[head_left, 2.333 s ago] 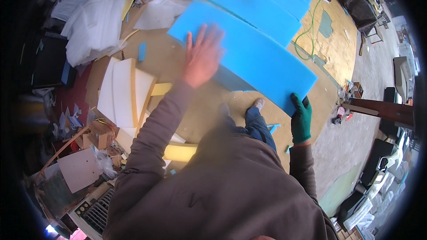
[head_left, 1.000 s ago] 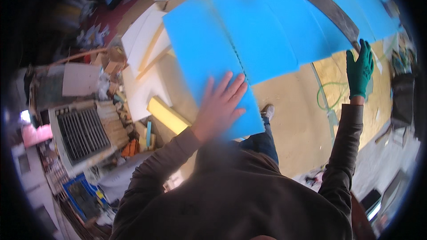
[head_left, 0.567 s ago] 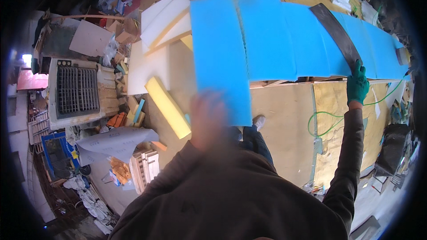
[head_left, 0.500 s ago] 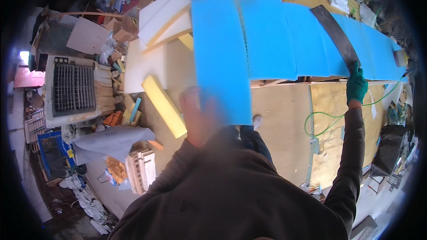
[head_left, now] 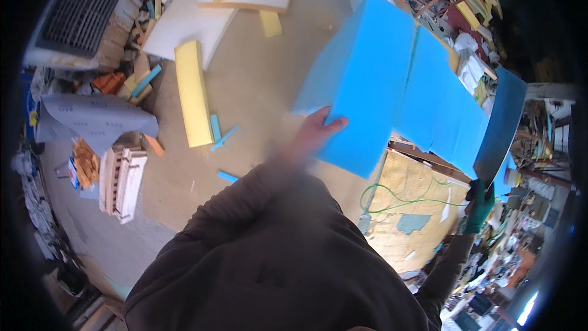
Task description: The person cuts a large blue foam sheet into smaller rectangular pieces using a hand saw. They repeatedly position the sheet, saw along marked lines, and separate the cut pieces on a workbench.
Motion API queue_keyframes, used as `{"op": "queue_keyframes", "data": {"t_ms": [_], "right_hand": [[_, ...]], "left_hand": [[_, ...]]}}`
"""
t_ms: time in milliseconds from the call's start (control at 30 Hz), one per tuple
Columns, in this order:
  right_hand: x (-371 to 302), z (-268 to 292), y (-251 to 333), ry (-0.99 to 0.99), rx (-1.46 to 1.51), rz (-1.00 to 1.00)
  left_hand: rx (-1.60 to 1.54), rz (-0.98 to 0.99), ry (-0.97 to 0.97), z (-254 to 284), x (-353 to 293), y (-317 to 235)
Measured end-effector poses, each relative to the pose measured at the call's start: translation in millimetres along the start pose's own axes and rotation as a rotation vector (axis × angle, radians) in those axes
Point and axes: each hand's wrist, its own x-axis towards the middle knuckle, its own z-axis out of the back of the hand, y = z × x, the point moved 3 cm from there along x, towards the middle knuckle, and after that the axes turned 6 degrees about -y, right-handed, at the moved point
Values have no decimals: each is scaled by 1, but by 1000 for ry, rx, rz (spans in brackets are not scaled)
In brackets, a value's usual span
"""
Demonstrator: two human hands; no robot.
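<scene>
- Head view: my bare left hand is clamped on the near left edge of a blue foam slab, thumb lying over its upper face; the other fingers go mostly out of sight at the edge, and the wrist is lost in blur.
- The slab lies ahead of me, its long axis running away from me and leaning a little right; the paler blue surface along its left side is too smeared to make out.
- Right of the slab, my green-gloved right hand is closed around the grip end of one broad long-bladed knife; the handle is hidden in my fist.
- The knife's long axis runs up and slightly right, the blade pointing away from me.
- More blue foam panels continue on the slab's right, partly behind the blade, so I can't count them.
- Left of the slab I count two yellow foam strips, one long, one short, and three slim blue offcuts.
- My dark sweatshirt is cut off by the lower edge and hides my legs.
</scene>
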Motion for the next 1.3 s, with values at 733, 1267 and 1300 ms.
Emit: {"op": "queue_keyframes", "data": {"t_ms": [733,1267,1300], "right_hand": [[-28,-209,137,780,-500,533],[-21,-216,128,807,-511,703],[-22,-225,130,788,-578,662]], "left_hand": [[141,-20,-79,-7,1,7],[122,85,-194,-9,-9,9],[81,46,-214,-9,-9,10]]}}
